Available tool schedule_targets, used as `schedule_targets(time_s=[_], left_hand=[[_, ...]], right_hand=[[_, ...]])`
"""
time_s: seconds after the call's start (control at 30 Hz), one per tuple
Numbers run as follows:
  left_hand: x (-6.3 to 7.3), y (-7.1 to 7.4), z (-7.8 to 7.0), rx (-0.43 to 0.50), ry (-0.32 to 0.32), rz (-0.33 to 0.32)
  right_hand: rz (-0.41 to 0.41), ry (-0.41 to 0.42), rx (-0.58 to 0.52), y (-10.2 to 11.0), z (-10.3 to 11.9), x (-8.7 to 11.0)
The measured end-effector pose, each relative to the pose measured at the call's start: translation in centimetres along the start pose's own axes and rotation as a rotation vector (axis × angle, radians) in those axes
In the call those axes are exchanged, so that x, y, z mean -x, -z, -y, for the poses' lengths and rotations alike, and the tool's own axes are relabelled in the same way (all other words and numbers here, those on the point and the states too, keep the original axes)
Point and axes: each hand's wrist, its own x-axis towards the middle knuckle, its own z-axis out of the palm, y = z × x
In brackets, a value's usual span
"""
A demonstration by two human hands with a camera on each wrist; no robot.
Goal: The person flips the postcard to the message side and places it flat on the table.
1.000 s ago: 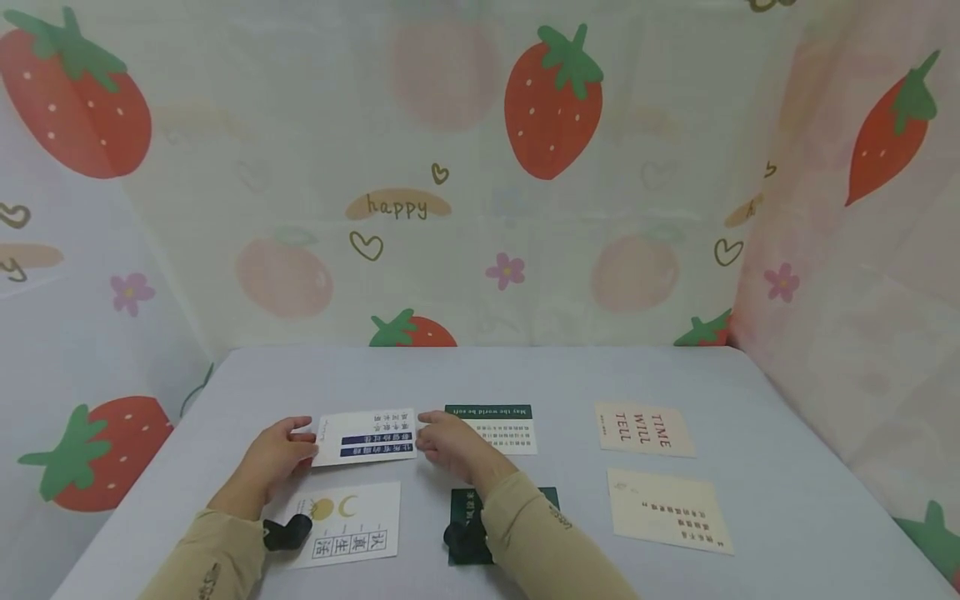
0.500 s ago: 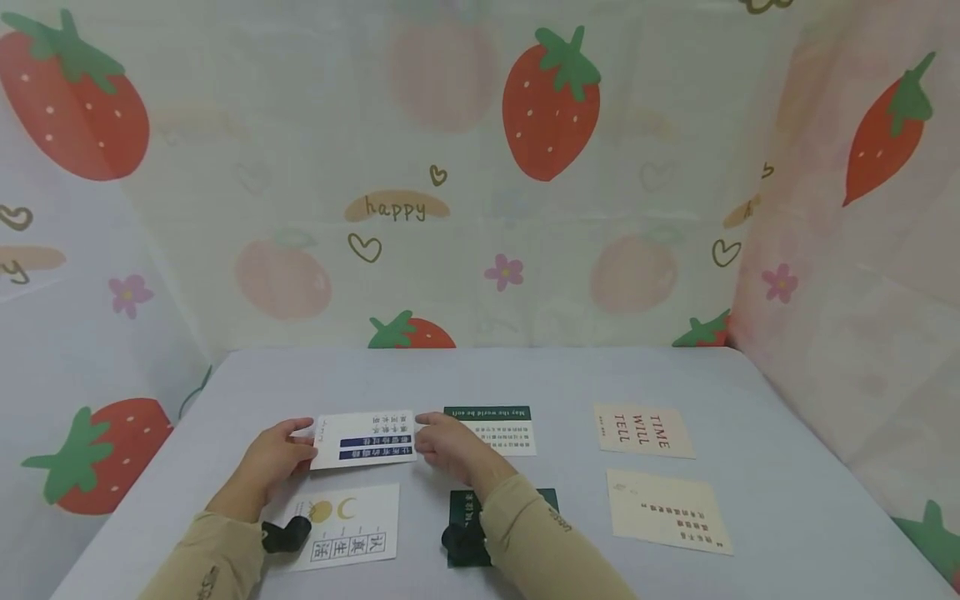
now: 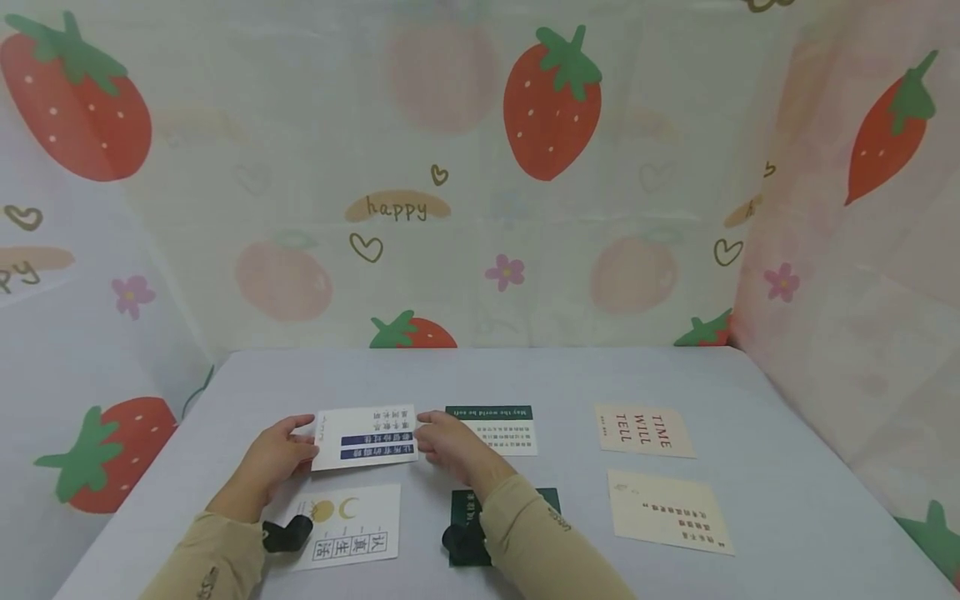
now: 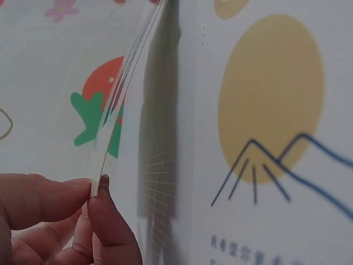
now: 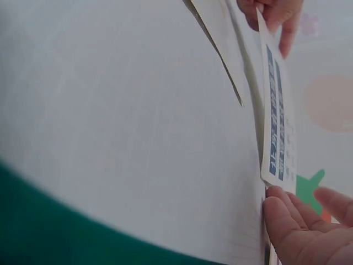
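Note:
Both hands hold a white card [image 3: 365, 437] with two blue text bands between them, a little above the table at the left. At its left edge my left hand [image 3: 273, 458] pinches it; the left wrist view shows the card [image 4: 105, 149] edge-on between thumb and fingertip. My right hand [image 3: 453, 446] has its fingertips at the opposite edge. From the right wrist, the right fingers [image 5: 281, 218] meet at the card's corner and one finger stands apart. Below lies a white card with a yellow sun and moon [image 3: 352, 525], partly behind the left cuff.
A green-and-white card [image 3: 502, 429] and a dark green card [image 3: 547, 497] lie partly under the right arm. Two cream cards with red print, one upper [image 3: 645, 429] and one lower [image 3: 670, 510], lie to the right. A strawberry-print cloth [image 3: 480, 192] hangs behind the table.
The hands stay almost in place. The held card shifts slightly and its far edge tips up a little between them. The other cards have not moved.

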Motion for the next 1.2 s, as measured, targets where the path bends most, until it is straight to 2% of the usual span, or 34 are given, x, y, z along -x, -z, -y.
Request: schedule_targets(time_s=[0.4,0.67,0.83,1.2], left_hand=[[0.15,-0.06,0.12,0.005,-0.015,0.002],[-0.04,-0.07,0.29,0.009,-0.01,-0.003],[0.11,-0.03,0.21,0.01,-0.017,0.003],[0.14,-0.09,0.06,0.019,-0.033,-0.019]], right_hand=[[-0.009,0.01,0.028,-0.02,0.06,-0.2],[-0.031,0.04,0.149,0.09,0.15,-0.01],[-0.038,0.06,0.174,0.23,0.2,-0.28],[-0.147,0.068,0.245,0.43,0.57,-0.66]])
